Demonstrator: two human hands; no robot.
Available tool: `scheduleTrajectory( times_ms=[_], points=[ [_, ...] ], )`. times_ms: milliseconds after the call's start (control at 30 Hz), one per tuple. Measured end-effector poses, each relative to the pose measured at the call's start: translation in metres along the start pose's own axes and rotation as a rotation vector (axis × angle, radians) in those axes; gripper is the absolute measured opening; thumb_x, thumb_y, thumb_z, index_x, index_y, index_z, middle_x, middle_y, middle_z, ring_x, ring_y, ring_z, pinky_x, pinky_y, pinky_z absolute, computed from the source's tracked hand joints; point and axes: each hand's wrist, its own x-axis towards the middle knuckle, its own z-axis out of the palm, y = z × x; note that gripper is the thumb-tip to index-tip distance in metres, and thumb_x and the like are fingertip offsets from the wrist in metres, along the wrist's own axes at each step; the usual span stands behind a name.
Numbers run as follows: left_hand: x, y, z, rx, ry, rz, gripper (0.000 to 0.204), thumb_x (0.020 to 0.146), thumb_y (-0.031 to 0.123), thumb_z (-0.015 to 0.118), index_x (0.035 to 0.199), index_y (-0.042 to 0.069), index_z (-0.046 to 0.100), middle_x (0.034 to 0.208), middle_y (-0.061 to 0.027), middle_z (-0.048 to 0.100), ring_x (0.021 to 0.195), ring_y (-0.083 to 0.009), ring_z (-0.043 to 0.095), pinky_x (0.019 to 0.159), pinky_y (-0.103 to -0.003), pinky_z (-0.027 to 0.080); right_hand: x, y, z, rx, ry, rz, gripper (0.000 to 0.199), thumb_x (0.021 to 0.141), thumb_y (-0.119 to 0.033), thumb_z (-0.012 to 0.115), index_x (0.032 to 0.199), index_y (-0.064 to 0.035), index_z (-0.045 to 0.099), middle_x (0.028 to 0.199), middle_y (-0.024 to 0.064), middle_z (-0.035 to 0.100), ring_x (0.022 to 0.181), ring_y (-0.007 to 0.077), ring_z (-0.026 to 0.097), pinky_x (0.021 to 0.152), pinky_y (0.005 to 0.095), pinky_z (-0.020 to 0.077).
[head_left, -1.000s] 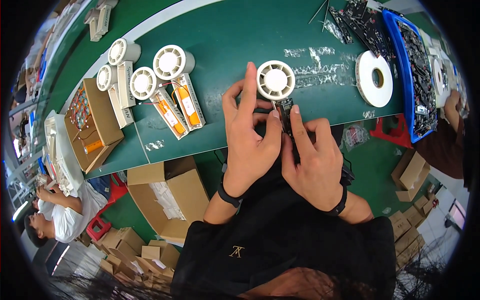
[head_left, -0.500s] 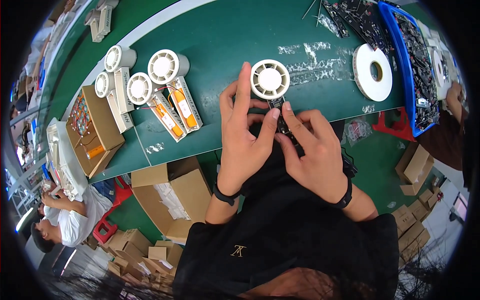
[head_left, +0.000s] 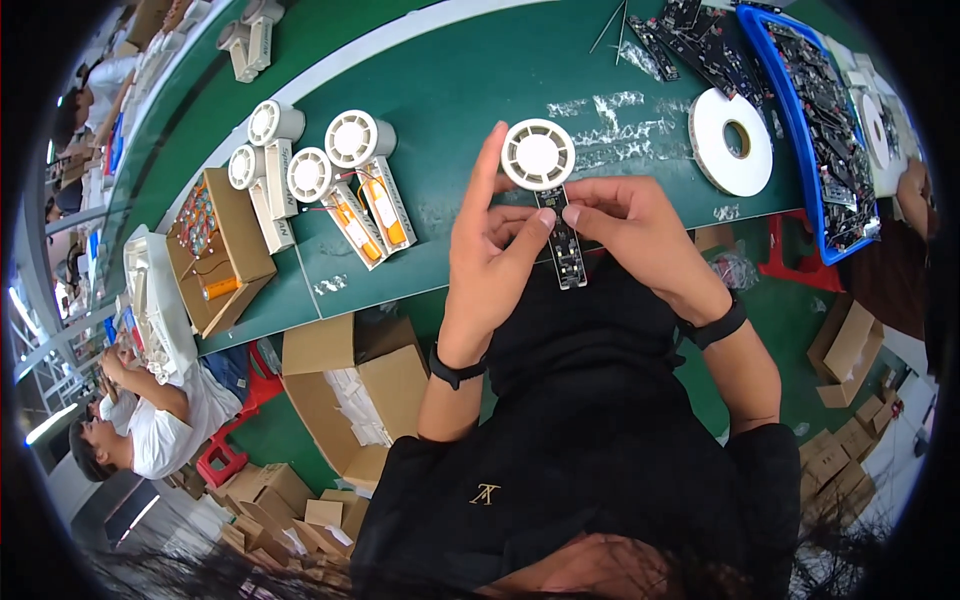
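Observation:
A white handheld fan (head_left: 539,155) with a round grille is upright in front of me, its handle pointing toward me. Along that handle lies a black circuit board (head_left: 567,258), its lower half uncovered. My left hand (head_left: 482,262) grips the handle's left side just under the fan head, thumb on the board and index finger stretched up beside the grille. From the right, my right hand (head_left: 650,232) closes on the same part, thumb tip at the board's edge and the other fingers behind. The two thumbs nearly meet.
Several white fans (head_left: 353,139) lie at left, some with orange batteries (head_left: 384,208) in open handles. Beside them is a cardboard box (head_left: 246,272) of wired parts. A white tape roll (head_left: 712,158) and a blue bin (head_left: 776,85) of circuit boards are at right. A co-worker (head_left: 165,410) sits left.
My right hand has shifted up the handle toward the fan head, uncovering the lower board. My left hand keeps its grip. The whole view has shifted slightly.

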Motion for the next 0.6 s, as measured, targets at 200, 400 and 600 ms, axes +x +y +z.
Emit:
scheduleTrajectory(
  times_ms=[200, 400, 600],
  points=[
    [-0.012, 0.003, 0.016, -0.255, 0.021, 0.049, 0.085, 0.095, -0.011, 0.066, 0.170, 0.005, 0.028, 0.135, -0.0152, 0.062, 0.103, -0.0135, 0.069, 0.087, -0.026, 0.057, -0.013, 0.017, -0.007, 0.058, -0.088, -0.125, 0.021, 0.099, -0.002, 0.070, 0.117, 0.0087, 0.072, 0.100, 0.0023, 0.072, 0.089, 0.0060, 0.067, 0.073, 0.0231, 0.0543],
    [-0.010, -0.017, 0.023, -0.179, 0.086, 0.072, 0.077, 0.095, -0.010, 0.067, 0.165, -0.006, 0.033, 0.123, -0.0117, 0.068, 0.100, -0.0113, 0.069, 0.087, -0.025, 0.056, -0.009, 0.024, -0.008, 0.120, -0.063, -0.096, 0.023, 0.099, -0.001, 0.068, 0.120, 0.0081, 0.073, 0.102, 0.0010, 0.071, 0.089, 0.0054, 0.066, 0.074, 0.0229, 0.0543],
    [-0.005, -0.019, 0.026, -0.358, 0.210, 0.028, 0.073, 0.095, -0.009, 0.068, 0.162, -0.008, 0.039, 0.121, -0.0113, 0.069, 0.099, -0.0105, 0.068, 0.088, -0.025, 0.057, -0.014, 0.020, -0.020, 0.219, -0.220, -0.053, 0.036, 0.099, -0.001, 0.070, 0.134, 0.0082, 0.068, 0.110, 0.0038, 0.074, 0.092, 0.0071, 0.069, 0.080, 0.0235, 0.0567]
  ],
)
